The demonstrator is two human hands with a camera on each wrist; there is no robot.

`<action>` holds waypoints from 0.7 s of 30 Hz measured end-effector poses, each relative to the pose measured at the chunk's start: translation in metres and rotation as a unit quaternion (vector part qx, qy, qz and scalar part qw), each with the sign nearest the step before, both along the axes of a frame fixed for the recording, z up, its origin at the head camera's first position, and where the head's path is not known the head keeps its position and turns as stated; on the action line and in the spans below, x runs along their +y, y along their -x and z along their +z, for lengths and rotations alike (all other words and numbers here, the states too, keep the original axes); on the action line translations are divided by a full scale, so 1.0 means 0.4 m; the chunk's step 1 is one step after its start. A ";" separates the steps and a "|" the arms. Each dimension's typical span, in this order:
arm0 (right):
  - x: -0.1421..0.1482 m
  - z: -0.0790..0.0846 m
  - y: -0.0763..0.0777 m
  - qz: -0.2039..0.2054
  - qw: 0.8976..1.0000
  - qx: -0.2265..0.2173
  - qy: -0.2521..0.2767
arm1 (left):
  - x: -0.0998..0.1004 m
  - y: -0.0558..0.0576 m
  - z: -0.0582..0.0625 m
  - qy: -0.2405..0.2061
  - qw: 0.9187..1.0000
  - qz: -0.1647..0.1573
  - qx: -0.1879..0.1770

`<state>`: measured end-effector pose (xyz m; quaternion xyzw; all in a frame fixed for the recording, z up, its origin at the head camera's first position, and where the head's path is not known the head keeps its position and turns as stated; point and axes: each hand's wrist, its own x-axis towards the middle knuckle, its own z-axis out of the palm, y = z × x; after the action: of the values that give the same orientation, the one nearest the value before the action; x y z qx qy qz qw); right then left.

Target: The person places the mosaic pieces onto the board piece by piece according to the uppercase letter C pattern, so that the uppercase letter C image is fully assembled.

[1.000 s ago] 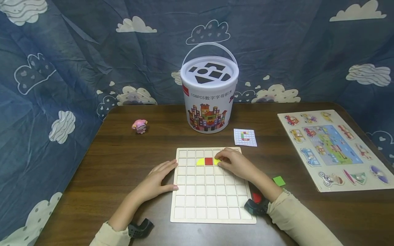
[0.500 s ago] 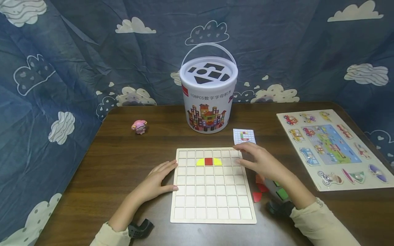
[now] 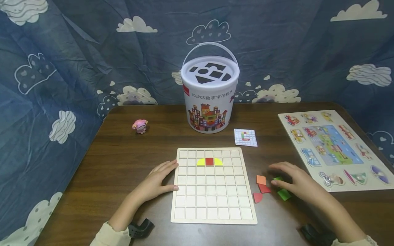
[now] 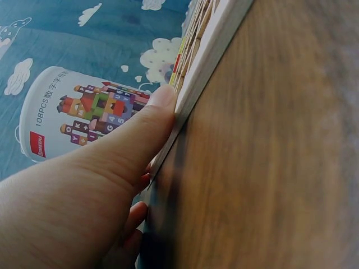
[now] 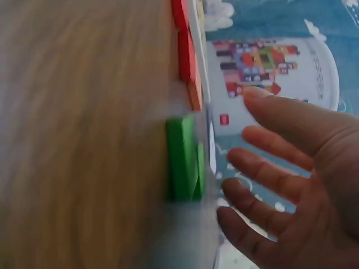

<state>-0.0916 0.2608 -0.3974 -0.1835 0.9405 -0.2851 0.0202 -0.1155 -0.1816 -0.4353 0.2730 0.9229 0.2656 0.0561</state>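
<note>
A pale wooden grid board (image 3: pixel 213 194) lies on the table. In its second row a red square (image 3: pixel 209 161) sits between two yellow quarter-round pieces, the left one (image 3: pixel 201 162) and the right one (image 3: pixel 218 162). My left hand (image 3: pixel 157 181) rests at the board's left edge, thumb and fingertips touching it. Above the loose green pieces (image 3: pixel 284 194) hovers my right hand (image 3: pixel 295 181), its fingers spread and holding nothing. Beside them lie an orange square (image 3: pixel 261 180), a red piece (image 3: pixel 264 188) and a red quarter-round piece (image 3: pixel 257 197).
Behind the board stands a white lidded bucket (image 3: pixel 210 95). A small pattern card (image 3: pixel 245 137) lies near the board's top right corner. A picture puzzle board (image 3: pixel 335 150) occupies the table's right side, and a pink figurine (image 3: pixel 140 126) the back left.
My right hand has let go of the right yellow quarter-round piece on the board and moved right and toward me, over the loose pieces. My left hand has stayed put.
</note>
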 end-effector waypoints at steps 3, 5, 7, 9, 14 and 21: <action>0.017 -0.009 -0.006 -0.010 1.000 -0.018 -0.016 | 0.000 0.000 0.000 0.001 1.000 0.000 0.000; 0.021 -0.013 -0.008 -0.012 0.999 -0.025 -0.024 | 0.000 0.000 -0.001 0.002 1.000 0.000 -0.001; 0.021 -0.014 -0.009 -0.004 0.999 -0.029 -0.023 | -0.001 0.001 -0.001 0.002 1.000 -0.001 -0.001; 0.018 -0.015 -0.010 0.000 0.999 -0.032 -0.024 | -0.001 0.001 -0.001 0.002 1.000 -0.001 -0.001; 0.008 -0.018 -0.011 0.008 0.999 -0.031 -0.026 | -0.001 0.001 -0.001 0.001 1.000 0.000 -0.002; -0.005 -0.021 -0.005 -0.011 0.998 -0.026 -0.048 | 0.000 0.000 0.001 -0.001 1.000 0.001 -0.002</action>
<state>-0.0897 0.2588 -0.4058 -0.1644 0.9543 -0.2443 0.0508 -0.1154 -0.1818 -0.4349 0.2715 0.9228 0.2672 0.0578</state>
